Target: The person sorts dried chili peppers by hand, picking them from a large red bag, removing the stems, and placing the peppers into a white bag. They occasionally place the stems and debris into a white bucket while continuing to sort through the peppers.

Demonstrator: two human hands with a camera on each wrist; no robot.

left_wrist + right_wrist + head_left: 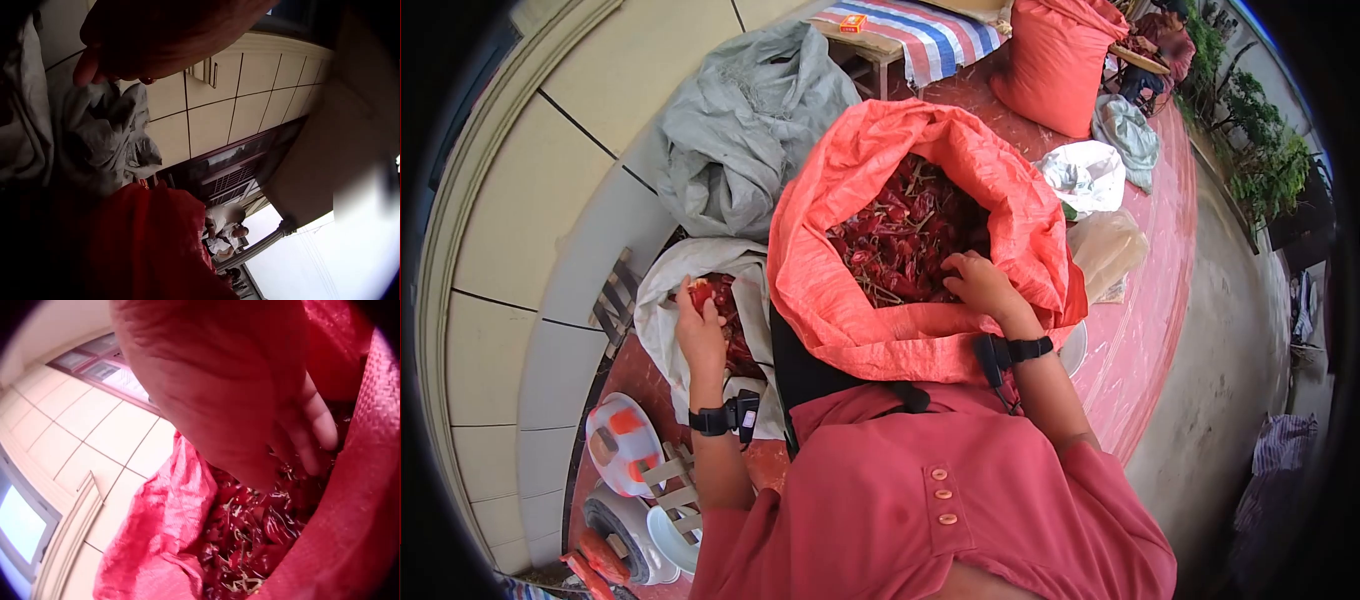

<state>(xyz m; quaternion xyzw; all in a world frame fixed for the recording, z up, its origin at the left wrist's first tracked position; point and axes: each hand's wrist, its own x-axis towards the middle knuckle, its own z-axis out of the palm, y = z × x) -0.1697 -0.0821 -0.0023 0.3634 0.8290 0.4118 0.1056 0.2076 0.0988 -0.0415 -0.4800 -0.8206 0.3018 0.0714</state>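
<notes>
Dark red dried chilies [900,235] with pale stems fill a large red woven sack [830,325] in front of the person, its rim rolled outward. The right hand [983,285] reaches over the near right rim, fingertips at the chilies. Its fingers hang loosely bent in the right wrist view, with nothing seen in the palm. At the mouth of a smaller white sack [662,272], which also has chilies in it, the left hand [702,330] holds a brighter red chili [700,293] between thumb and fingers. The left wrist view shows that hand dark, its grasp hidden.
A grey sack [730,130] lies crumpled behind the white one. Left of the person are a white basin [622,450] and a pale blue bowl [670,540]. A full red sack [1060,70] and a striped cloth-covered table [930,35] stand behind; a seated person [1165,50] is farther off.
</notes>
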